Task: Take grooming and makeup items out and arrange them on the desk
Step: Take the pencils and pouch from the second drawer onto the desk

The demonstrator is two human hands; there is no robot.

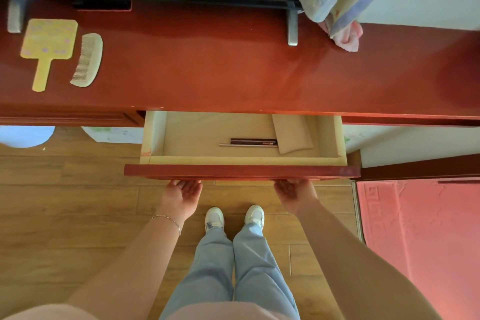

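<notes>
2 hands [181, 196] [294, 193], fingers seemingly under drawer [241, 171]

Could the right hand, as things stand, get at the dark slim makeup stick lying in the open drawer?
Probably yes. The drawer is pulled out and uncovered; the dark stick lies exposed on its floor. The right hand, under the drawer front, must first let go.

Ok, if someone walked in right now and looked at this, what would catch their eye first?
Probably the open drawer pulled out below the red desk, with both hands cupped palm-up under its front edge, the left hand and the right hand. Inside lie slim dark makeup sticks beside a tan pouch. On the desk's left end, a yellow hand mirror and a pale comb lie side by side.
</notes>
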